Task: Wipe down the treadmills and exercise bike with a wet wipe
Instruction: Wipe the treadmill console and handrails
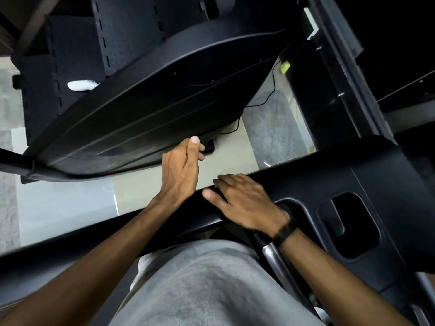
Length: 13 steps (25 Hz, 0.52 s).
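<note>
Leaning over the treadmill console, I've got my right hand flat on it, fingers spread, my left hand loosely curled and holding nothing, the wipe well apart on the deck, so wiping remains.

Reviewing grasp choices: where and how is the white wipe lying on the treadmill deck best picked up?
Pinch the white wipe at its raised middle fold, from above. It lies crumpled and flat on the treadmill deck, its right end tucked against the dark motor cover, so the open left and top sides look easiest.
</note>
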Each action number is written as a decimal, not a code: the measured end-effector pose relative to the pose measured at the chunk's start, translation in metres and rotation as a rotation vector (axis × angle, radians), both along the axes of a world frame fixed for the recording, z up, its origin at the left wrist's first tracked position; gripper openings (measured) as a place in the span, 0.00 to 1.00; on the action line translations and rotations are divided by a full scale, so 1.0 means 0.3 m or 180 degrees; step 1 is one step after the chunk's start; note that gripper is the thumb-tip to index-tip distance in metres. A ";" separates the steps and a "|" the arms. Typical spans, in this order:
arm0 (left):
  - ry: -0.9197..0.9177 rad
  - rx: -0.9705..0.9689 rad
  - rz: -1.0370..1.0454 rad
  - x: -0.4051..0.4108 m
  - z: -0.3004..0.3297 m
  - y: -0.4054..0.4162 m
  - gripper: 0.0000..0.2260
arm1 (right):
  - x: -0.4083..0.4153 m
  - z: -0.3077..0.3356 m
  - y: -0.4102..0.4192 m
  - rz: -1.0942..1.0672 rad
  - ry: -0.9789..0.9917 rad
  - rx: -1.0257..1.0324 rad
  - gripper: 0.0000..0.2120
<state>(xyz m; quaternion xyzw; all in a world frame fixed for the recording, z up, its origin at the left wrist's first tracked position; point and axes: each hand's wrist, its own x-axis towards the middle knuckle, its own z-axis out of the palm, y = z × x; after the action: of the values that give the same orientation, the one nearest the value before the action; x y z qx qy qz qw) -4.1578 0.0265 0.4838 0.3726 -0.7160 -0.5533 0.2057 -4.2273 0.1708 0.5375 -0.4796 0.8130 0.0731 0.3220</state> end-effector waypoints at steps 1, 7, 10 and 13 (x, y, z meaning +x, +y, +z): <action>-0.0023 -0.0010 -0.0026 -0.001 0.011 0.003 0.23 | -0.032 -0.021 -0.075 -0.0166 -0.0214 0.0393 0.40; -0.0039 -0.0020 0.0133 0.025 0.012 -0.014 0.24 | -0.001 0.023 -0.105 -0.0218 -0.0593 0.0407 0.36; -0.0079 0.0065 0.0154 0.039 -0.006 -0.006 0.24 | 0.087 0.137 0.016 -0.0037 -0.0836 -0.0031 0.35; -0.0055 0.0175 0.0080 0.032 -0.001 0.007 0.24 | 0.079 0.106 -0.001 0.0078 -0.0676 -0.0035 0.31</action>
<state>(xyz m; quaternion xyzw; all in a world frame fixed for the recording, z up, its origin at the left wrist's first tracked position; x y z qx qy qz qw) -4.1482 0.0286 0.4834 0.3917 -0.6976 -0.5669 0.1961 -4.2036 0.1707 0.5694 -0.4963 0.7688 0.0213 0.4027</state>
